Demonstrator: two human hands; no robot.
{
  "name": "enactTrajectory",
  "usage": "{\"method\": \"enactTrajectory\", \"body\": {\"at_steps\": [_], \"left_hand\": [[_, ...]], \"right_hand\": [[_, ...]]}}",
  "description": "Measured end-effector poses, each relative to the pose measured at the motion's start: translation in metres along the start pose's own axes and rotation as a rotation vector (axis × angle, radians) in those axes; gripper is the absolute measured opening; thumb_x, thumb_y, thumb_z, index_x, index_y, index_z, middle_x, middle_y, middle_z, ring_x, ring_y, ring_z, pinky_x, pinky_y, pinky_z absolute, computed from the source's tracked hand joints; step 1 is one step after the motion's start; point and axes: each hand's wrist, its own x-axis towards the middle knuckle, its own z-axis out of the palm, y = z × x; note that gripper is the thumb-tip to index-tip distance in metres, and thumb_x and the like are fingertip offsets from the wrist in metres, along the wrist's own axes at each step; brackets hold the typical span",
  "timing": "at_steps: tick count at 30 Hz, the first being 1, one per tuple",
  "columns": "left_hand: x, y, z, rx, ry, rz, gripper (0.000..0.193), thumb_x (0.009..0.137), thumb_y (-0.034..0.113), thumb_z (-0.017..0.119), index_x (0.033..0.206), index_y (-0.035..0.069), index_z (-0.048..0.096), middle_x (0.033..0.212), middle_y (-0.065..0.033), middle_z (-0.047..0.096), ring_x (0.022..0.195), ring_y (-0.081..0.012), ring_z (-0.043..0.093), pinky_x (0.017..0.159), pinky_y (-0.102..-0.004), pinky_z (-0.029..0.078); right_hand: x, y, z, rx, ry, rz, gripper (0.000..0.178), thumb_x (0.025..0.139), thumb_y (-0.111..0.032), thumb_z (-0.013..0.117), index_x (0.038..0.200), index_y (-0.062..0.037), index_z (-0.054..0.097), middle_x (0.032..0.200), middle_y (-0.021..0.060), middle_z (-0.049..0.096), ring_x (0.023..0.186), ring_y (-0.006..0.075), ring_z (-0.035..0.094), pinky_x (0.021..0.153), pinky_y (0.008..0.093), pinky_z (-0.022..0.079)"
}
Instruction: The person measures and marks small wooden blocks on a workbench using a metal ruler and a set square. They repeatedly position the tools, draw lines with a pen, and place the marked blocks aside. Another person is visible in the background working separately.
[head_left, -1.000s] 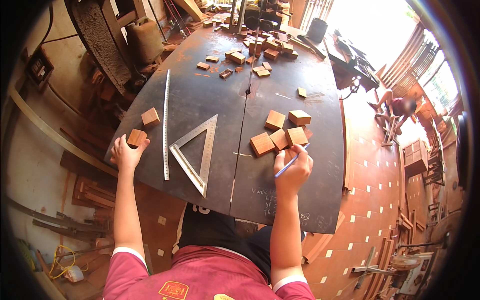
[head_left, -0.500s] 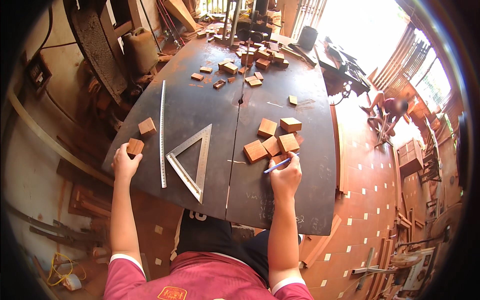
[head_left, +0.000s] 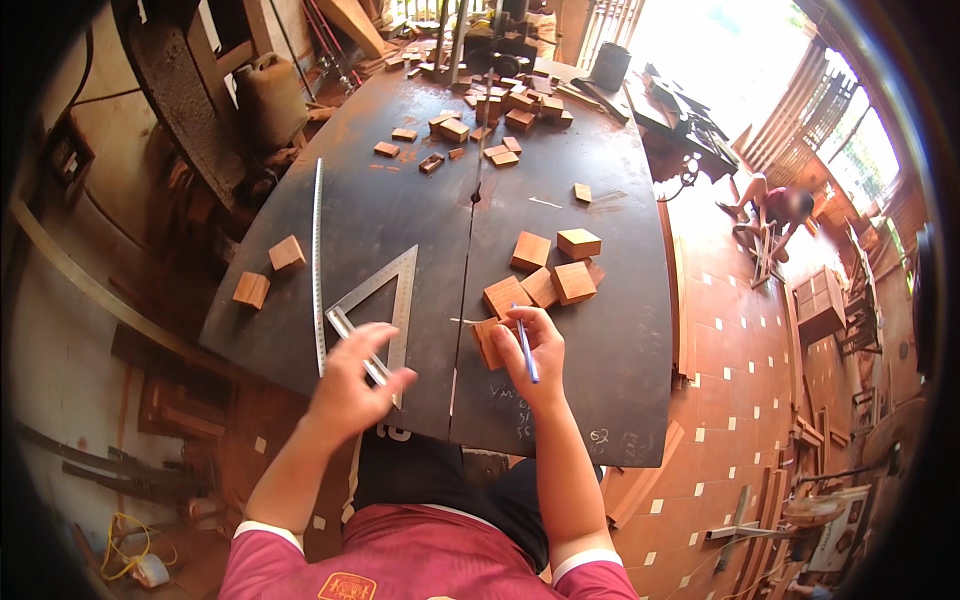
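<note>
My right hand [head_left: 538, 360] holds a blue pen [head_left: 527, 350] pointing up and away, and its thumb and fingertips pinch a wooden block [head_left: 487, 345] at the near side of the block cluster. Touching or close to that block is another wooden block [head_left: 507, 296], with several more around a block [head_left: 573, 283] behind. My left hand [head_left: 355, 385], fingers apart and holding nothing, hovers over the metal set square [head_left: 404, 300] and hides part of it. Beside the set square lies a white ruler [head_left: 318, 250]. Two wooden blocks, a nearer block [head_left: 251, 290] and a farther block [head_left: 287, 252], sit at the table's left edge.
The dark tabletop [head_left: 400, 210] has a long slot and a thin upright saw blade [head_left: 482, 130]. Small wood offcuts [head_left: 452, 130] are heaped around it at the far end. A small flat piece [head_left: 582, 193] lies at right. Another person [head_left: 785, 210] crouches on the tiled floor beyond.
My left hand has let go of the block at the left edge and moved right over the set square. My right hand has shifted left and nearer, and now pinches a block along with the pen.
</note>
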Motion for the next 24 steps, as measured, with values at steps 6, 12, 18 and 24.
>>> {"method": "enactTrajectory", "body": {"at_steps": [6,12,18,24], "left_hand": [[0.011,-0.014,0.015,0.242,-0.005,-0.12,0.055,0.086,0.034,0.079,0.128,0.002,0.066,0.134,-0.0234,0.061,0.122,-0.0412,0.06,0.105,-0.048,0.046],[0.034,-0.075,-0.004,0.417,0.092,-0.267,0.042,0.085,0.023,0.077,0.121,0.002,0.071,0.125,-0.0203,0.067,0.118,-0.0399,0.062,0.102,-0.0468,0.049],[0.049,-0.092,-0.004,0.396,-0.002,-0.334,0.044,0.083,0.021,0.078,0.122,0.002,0.07,0.114,-0.019,0.071,0.108,-0.0366,0.067,0.095,-0.0441,0.052],[0.059,-0.089,-0.009,0.394,-0.077,-0.432,0.04,0.083,0.022,0.08,0.117,0.003,0.071,0.114,-0.0179,0.071,0.109,-0.0361,0.067,0.096,-0.0445,0.052]], "right_hand": [[0.003,0.006,-0.007,0.43,-0.244,0.225,0.031,0.101,-0.027,0.056,0.117,-0.0013,0.061,0.098,0.0084,0.067,0.086,0.0166,0.067,0.076,0.0286,0.055],[0.004,-0.008,-0.009,0.626,-0.283,0.364,0.038,0.101,-0.036,0.054,0.114,-0.001,0.06,0.099,0.0187,0.068,0.079,0.0332,0.072,0.06,0.0435,0.06],[0.005,0.0,-0.011,0.625,-0.253,0.36,0.045,0.1,-0.039,0.057,0.124,-0.001,0.058,0.112,0.0183,0.068,0.092,0.0341,0.073,0.072,0.042,0.061],[0.003,-0.013,-0.009,0.599,-0.289,0.317,0.056,0.093,-0.028,0.07,0.134,0.0049,0.052,0.117,0.0191,0.066,0.099,0.0307,0.073,0.08,0.0418,0.062]]}}
